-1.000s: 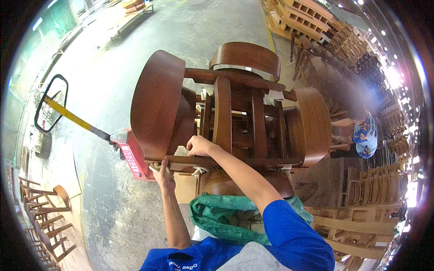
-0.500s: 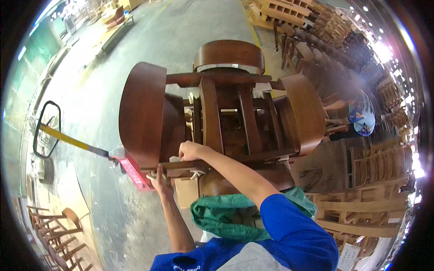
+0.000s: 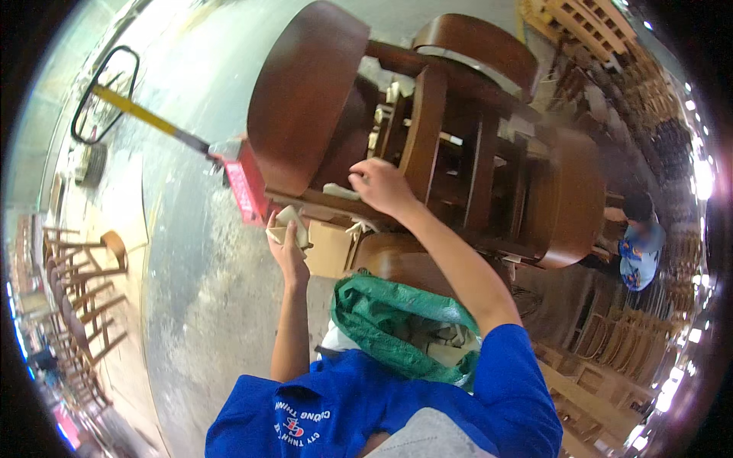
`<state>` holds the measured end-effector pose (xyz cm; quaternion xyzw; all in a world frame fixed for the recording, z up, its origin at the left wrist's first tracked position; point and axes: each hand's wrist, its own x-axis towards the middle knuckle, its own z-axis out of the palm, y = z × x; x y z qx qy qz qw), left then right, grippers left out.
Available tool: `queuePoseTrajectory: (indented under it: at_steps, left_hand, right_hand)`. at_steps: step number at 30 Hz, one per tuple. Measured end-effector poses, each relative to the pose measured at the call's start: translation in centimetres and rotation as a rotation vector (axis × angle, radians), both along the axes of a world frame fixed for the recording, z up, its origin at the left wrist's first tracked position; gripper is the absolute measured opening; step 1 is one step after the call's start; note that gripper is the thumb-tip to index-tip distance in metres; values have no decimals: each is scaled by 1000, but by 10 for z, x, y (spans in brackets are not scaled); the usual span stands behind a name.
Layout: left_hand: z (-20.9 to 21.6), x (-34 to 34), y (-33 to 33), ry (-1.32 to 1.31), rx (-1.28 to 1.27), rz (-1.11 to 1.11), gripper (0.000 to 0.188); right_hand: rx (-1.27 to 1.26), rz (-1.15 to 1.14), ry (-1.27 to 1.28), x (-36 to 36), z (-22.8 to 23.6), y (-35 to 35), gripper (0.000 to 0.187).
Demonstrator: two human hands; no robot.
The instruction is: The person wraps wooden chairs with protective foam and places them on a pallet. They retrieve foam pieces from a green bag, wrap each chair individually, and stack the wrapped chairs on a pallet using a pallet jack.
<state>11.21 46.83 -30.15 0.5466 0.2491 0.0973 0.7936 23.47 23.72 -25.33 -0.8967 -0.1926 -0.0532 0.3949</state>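
Note:
A stack of dark brown wooden chairs (image 3: 309,91) with curved backrests stands in front of me. My left hand (image 3: 289,256) is closed on small pale flat pads (image 3: 292,221), below the near rail's left end; their material is unclear. Over that rail (image 3: 328,203), my right hand (image 3: 385,189) has its fingers curled together, and whatever they may hold is hidden. Another pale pad (image 3: 340,191) lies on the rail beside the right fingertips. An open green woven sack (image 3: 366,309) with pale pieces inside sits against my front.
A red pallet jack (image 3: 248,183) with a yellow handle stands at the left of the stack. Upside-down chairs (image 3: 84,267) line the far left. At right, a person in a light blue patterned top (image 3: 641,256) is near stacked wooden parts (image 3: 611,336).
My left hand has come away from the rail's end, and the pads in it now show. The right hand has lifted a little off the rail. My view has shifted.

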Motion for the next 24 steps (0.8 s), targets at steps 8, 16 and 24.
queuePoseTrajectory:
  at_steps: [8, 16, 24]
  left_hand:
    - [75, -10, -38, -234, -306, -334, 60]
    - [140, 67, 2, -739, 345, -101, 32]
    - [192, 252, 30, 72, 458, -386, 66]
  right_hand:
    - [566, 424, 574, -52, 61, 16, 29]
    - [998, -245, 645, 26, 38, -45, 29]
    - [1332, -527, 731, 225, -51, -46, 25]
